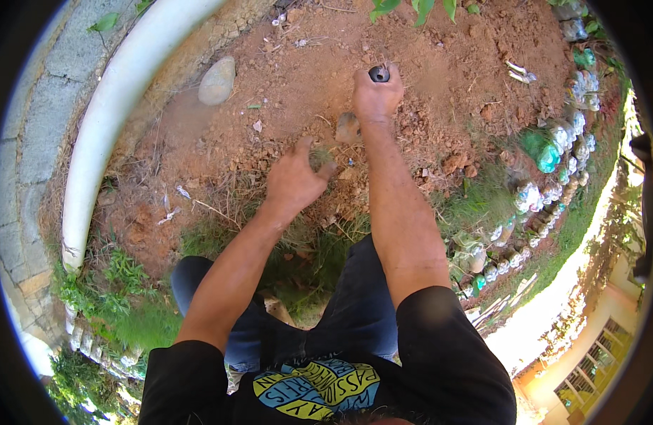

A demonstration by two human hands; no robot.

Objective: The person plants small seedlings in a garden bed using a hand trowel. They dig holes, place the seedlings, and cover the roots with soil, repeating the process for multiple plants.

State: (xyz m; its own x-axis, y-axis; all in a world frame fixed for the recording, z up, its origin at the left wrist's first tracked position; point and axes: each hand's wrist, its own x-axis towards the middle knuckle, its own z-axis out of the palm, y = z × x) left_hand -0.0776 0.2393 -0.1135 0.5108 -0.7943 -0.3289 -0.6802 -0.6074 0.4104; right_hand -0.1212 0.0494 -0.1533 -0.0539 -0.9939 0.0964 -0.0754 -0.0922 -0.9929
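My right hand (376,95) is closed in a fist around a dark handle (379,74) with a round, hollow end. The rest of that tool is hidden below the fist. Lower and to the left, my left hand (292,180) is held low over the soil, thumb and fingers apart. A small tuft of dry grass (318,157) shows in the gap between them; the hand does not visibly grip it. Between the two hands lies a brownish stone (347,128) on loose reddish soil (447,78).
A thick white pipe (103,120) curves along the left beside a grey block kerb (53,106). One pale stone (217,81) sits near it. Stuffed plastic bottles (553,159) line the bed's right edge. Green grass (145,319) grows around my knees, and leaves (415,8) hang at the top.
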